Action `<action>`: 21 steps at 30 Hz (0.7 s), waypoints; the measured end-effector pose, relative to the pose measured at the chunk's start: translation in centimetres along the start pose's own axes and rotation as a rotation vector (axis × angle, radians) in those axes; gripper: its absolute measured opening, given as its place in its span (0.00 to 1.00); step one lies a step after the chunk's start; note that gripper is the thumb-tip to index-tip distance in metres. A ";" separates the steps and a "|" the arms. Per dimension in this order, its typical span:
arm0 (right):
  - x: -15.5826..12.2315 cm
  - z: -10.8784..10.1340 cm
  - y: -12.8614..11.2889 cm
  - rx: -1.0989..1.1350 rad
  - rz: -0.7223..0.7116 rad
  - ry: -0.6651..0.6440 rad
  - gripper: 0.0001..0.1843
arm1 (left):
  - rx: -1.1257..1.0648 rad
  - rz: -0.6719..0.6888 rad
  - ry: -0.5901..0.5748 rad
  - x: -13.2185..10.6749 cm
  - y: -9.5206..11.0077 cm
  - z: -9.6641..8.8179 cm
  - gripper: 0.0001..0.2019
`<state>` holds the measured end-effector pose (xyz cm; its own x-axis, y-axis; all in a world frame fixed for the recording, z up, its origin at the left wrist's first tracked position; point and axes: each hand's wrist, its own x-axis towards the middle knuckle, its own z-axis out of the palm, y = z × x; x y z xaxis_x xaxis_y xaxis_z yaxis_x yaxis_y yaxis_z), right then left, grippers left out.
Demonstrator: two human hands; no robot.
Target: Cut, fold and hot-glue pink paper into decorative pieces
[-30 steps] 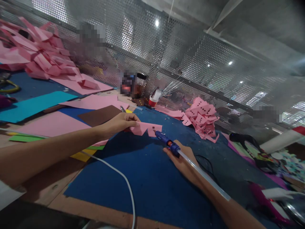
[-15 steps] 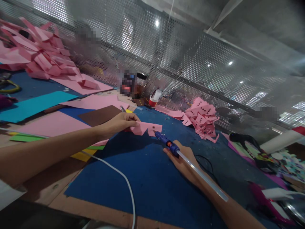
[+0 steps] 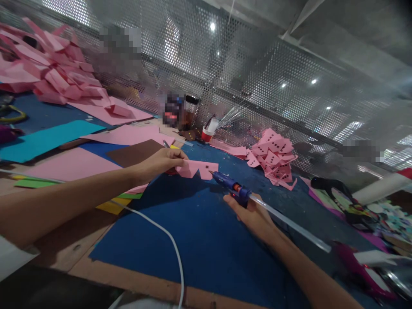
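Between its thumb and fingers my left hand (image 3: pixel 164 163) pinches the left end of a pink paper strip (image 3: pixel 195 168). The strip has a notch cut in its lower edge and a small dark square near its right end. Wrapped round the handle of a blue hot glue gun (image 3: pixel 230 184) is my right hand (image 3: pixel 252 212). Its nozzle points left, close to the strip's right end; whether they touch I cannot tell. A long clear glue stick (image 3: pixel 289 222) juts out of its back. Below both hands lies a dark blue sheet (image 3: pixel 193 240).
Pink folded paper (image 3: pixel 64 68) is heaped at the back left. A pile of dotted pink strips (image 3: pixel 272 154) lies right of a red and white cup (image 3: pixel 207 134). A white cable (image 3: pixel 172 240) crosses the blue sheet. Perforated metal panels (image 3: pixel 193 56) stand behind the table.
My right hand has drawn the glue gun slightly right and away from the strip's dark square. The left hand still holds the strip, almost unmoved.
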<state>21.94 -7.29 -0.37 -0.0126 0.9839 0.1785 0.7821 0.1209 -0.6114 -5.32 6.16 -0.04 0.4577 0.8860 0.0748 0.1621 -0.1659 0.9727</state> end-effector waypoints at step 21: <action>0.6 -1.2 0.7 0.196 0.073 -0.454 0.20 | -0.068 -0.120 0.123 0.5 0.3 -0.1 0.09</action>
<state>23.21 -6.80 0.28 -0.2665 0.9434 -0.1973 0.6595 0.0292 -0.7512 -5.10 6.60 0.30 0.3274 0.9447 -0.0199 0.1476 -0.0303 0.9886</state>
